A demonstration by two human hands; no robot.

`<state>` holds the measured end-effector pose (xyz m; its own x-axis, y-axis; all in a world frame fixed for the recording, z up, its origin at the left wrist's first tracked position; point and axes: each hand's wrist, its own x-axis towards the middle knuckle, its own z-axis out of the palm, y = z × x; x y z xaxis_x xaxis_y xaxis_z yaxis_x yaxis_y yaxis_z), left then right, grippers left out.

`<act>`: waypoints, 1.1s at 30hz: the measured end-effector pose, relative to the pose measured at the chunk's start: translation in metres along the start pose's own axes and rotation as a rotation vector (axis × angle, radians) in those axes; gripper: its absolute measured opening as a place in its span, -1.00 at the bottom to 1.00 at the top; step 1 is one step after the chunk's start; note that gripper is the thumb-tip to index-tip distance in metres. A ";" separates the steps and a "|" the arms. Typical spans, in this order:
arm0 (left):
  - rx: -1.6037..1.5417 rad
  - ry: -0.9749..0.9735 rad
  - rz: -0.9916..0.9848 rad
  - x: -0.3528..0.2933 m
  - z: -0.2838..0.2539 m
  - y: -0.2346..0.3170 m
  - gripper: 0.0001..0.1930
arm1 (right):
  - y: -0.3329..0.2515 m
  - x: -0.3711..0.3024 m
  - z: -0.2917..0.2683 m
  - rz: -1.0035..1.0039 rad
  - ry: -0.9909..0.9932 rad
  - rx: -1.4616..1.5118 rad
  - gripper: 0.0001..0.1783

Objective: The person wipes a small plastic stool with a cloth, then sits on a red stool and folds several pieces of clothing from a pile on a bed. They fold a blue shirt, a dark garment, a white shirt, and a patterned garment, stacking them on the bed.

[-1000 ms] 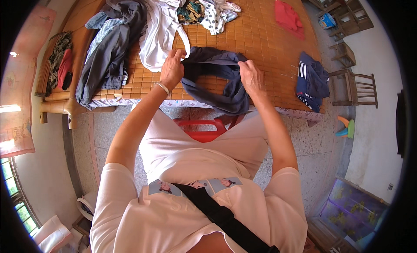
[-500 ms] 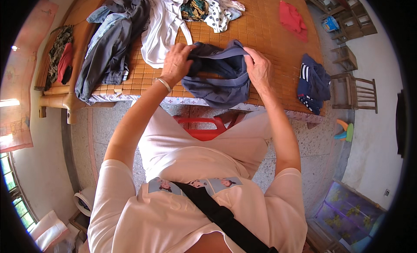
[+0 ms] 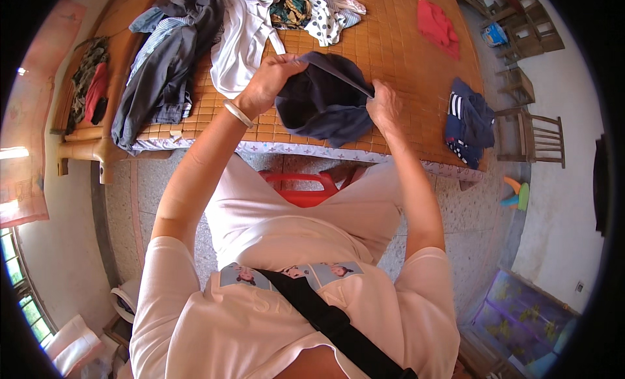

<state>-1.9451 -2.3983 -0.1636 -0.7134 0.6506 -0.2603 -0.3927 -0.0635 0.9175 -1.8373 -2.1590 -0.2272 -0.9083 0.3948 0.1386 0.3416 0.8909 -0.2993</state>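
Dark garment held up over the bed

Left hand (image 3: 270,83) closed on the upper left edge of a dark blue garment (image 3: 322,102); bracelet (image 3: 237,113) at that wrist. Right hand (image 3: 384,105) pinches the garment's right edge. Cloth hangs between both hands, above the woven mat (image 3: 390,47). White shirt (image 3: 237,40) just beyond the left hand; folded navy clothing (image 3: 465,122) right of the right hand.

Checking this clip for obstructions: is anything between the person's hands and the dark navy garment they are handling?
Nothing visible. The left hand grips the dark navy garment at its upper left edge and the right hand pinches its right edge; it hangs between them over the woven mat, apart from the white shirt.
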 end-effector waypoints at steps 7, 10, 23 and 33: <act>-0.643 0.055 -0.210 0.004 -0.022 -0.031 -0.72 | 0.054 -0.002 0.060 0.527 0.071 0.467 -0.62; -0.389 0.183 -0.303 0.000 -0.026 -0.062 -0.69 | 0.040 -0.003 0.052 0.631 0.032 0.615 -0.62; -0.423 0.228 -0.336 0.012 -0.012 -0.108 -0.66 | -0.050 -0.019 0.065 0.749 -0.579 1.707 -0.74; 0.014 -0.246 0.214 -0.037 -0.002 -0.059 -0.36 | -0.046 -0.033 0.025 0.365 -0.639 1.470 -0.72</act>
<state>-1.8970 -2.4203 -0.2090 -0.6164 0.7873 0.0174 -0.2402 -0.2091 0.9479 -1.8292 -2.2183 -0.2414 -0.9098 0.0399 -0.4132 0.3775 -0.3346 -0.8634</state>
